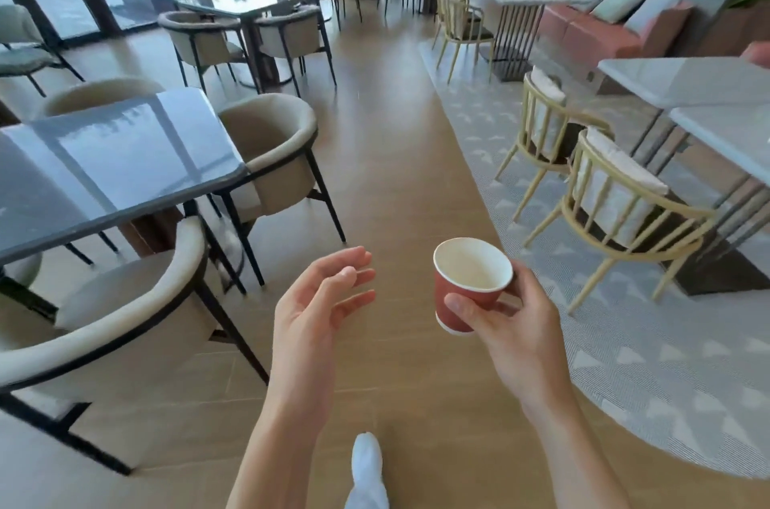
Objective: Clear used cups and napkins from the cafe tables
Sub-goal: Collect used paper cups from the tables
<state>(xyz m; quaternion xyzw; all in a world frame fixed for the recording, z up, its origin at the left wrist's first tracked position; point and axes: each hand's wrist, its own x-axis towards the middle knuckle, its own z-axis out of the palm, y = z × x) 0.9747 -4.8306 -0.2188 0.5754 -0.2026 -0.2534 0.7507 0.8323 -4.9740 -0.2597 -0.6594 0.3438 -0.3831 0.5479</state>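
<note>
Mid-aisle between desks: my right hand (pixel 514 325) grips a red paper cup (pixel 468 285) at 1 o'clock, upright, looks empty. Left hand (pixel 321 300) at 11 o'clock, fingers relaxed, holding nothing. Dark desk (pixel 104 171) at 9 o'clock shows no cups or napkins; same for the pale desks (pixel 687 81) at 2 o'clock. One cup collected, drop-off pending; farther desks too blurred to tell.

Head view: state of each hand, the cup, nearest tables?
left hand: open, fingers relaxed, holds nothing
right hand: grips the cup from the side
red paper cup: held, tilted toward the camera, looks empty
dark glossy table: visible top bare
white marble tables: visible tops bare
</note>
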